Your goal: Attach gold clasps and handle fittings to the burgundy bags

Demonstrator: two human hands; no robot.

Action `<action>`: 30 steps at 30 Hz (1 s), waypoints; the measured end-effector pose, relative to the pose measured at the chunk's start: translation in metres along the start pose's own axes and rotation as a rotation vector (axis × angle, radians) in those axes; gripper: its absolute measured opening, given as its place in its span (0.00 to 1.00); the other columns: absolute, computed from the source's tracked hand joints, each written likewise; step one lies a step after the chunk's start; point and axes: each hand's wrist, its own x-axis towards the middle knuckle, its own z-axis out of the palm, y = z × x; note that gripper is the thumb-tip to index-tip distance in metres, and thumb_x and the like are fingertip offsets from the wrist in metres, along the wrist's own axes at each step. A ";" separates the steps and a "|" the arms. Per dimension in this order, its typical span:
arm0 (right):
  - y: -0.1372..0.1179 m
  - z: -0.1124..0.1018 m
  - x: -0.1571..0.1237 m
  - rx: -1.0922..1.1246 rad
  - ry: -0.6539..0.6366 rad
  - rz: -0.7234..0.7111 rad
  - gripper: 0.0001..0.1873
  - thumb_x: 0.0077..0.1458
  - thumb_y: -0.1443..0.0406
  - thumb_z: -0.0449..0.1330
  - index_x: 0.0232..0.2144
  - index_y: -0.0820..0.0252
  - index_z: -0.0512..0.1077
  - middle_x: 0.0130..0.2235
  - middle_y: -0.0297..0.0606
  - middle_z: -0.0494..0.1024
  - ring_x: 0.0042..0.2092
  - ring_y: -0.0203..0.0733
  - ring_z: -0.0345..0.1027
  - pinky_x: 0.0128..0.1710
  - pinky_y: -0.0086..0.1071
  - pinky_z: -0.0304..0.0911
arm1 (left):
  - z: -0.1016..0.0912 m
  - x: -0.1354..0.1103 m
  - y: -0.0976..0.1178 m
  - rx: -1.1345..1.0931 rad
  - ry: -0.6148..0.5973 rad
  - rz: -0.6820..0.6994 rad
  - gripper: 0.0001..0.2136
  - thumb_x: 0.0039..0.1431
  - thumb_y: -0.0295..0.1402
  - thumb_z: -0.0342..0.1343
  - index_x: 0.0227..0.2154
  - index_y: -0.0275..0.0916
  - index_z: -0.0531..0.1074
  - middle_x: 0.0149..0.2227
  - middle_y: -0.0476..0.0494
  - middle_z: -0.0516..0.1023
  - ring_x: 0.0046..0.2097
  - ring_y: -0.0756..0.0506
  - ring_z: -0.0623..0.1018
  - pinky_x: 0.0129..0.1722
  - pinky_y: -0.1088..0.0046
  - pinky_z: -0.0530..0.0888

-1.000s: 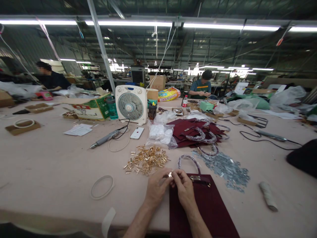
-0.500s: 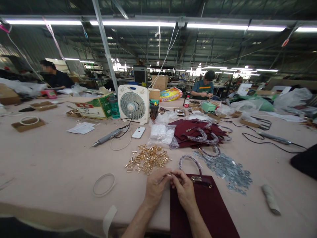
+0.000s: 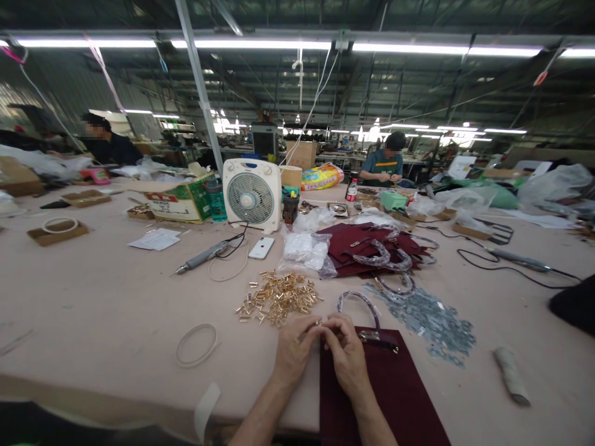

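Note:
My left hand (image 3: 292, 348) and my right hand (image 3: 344, 347) meet at the fingertips over the near left edge of a dark red bag panel (image 3: 395, 396). Both are closed in a pinch on a small gold metal fitting (image 3: 319, 323), mostly hidden by the fingers. The panel has a plastic-wrapped handle (image 3: 359, 297) and a strap with a gold clasp (image 3: 369, 335). Just beyond my left hand lies a heap of gold fittings (image 3: 281, 296). To the right of the handle spreads a pile of small grey metal plates (image 3: 427, 322).
More dark red panels (image 3: 344, 248) are stacked behind, beside a clear bag of white pieces (image 3: 304, 251). A fan (image 3: 251, 195), a phone (image 3: 261, 248) and a corded electric screwdriver (image 3: 202, 257) stand or lie further left. A tape ring (image 3: 197, 345) lies near left. A co-worker (image 3: 383, 162) sits across the table.
My hands stay together on the gold fitting, with only a slight shift of the fingers. The whole view has moved a little to the right.

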 end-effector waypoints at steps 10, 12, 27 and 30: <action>-0.002 -0.005 0.000 -0.161 0.022 -0.168 0.07 0.65 0.59 0.61 0.37 0.54 0.76 0.48 0.43 0.76 0.54 0.50 0.69 0.56 0.41 0.66 | -0.001 0.001 0.005 -0.008 -0.016 -0.001 0.11 0.68 0.42 0.59 0.43 0.43 0.83 0.42 0.42 0.85 0.45 0.42 0.82 0.47 0.65 0.78; -0.004 -0.005 -0.001 -0.159 0.024 -0.182 0.07 0.65 0.59 0.62 0.37 0.54 0.76 0.48 0.42 0.76 0.55 0.50 0.69 0.57 0.41 0.64 | -0.002 0.001 0.004 -0.008 -0.014 0.005 0.11 0.68 0.42 0.59 0.43 0.43 0.83 0.42 0.42 0.85 0.44 0.42 0.82 0.47 0.66 0.78; -0.004 -0.003 0.001 -0.073 0.023 -0.111 0.09 0.67 0.58 0.61 0.39 0.56 0.78 0.42 0.40 0.79 0.48 0.46 0.73 0.51 0.35 0.67 | -0.004 0.002 0.007 -0.023 -0.007 0.214 0.10 0.68 0.37 0.60 0.48 0.45 0.81 0.44 0.42 0.85 0.46 0.43 0.82 0.49 0.67 0.79; -0.004 -0.004 0.001 -0.097 0.017 -0.120 0.10 0.68 0.58 0.59 0.39 0.56 0.77 0.41 0.39 0.78 0.46 0.45 0.72 0.50 0.34 0.66 | -0.003 0.001 0.009 -0.011 -0.024 0.232 0.10 0.69 0.36 0.59 0.49 0.45 0.81 0.45 0.42 0.85 0.47 0.43 0.83 0.50 0.66 0.79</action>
